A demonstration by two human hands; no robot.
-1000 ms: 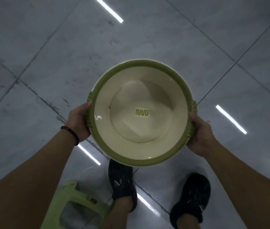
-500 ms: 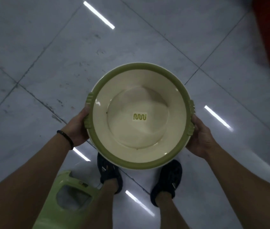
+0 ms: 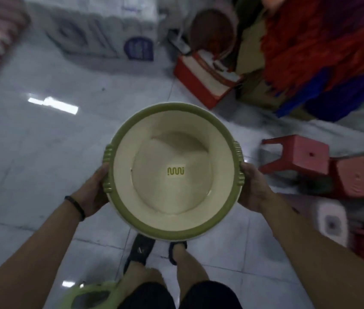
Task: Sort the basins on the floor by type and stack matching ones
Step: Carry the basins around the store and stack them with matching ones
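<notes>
Clearly both hands, left [image 3: 91, 192] and right [image 3: 255, 188], gripped the basin [image 3: 174, 172] by its ribbed side handles. It looked light, stiff, smooth plastic.

The basin [image 3: 172, 197] is cream inside with a green rim and a green wiggly mark [image 3: 175, 171] in the middle. The floor [image 3: 42, 152] is pale grey tiles with thin dark lines. The two stools [image 3: 308, 156] at its right edge are pinkish red.
</notes>
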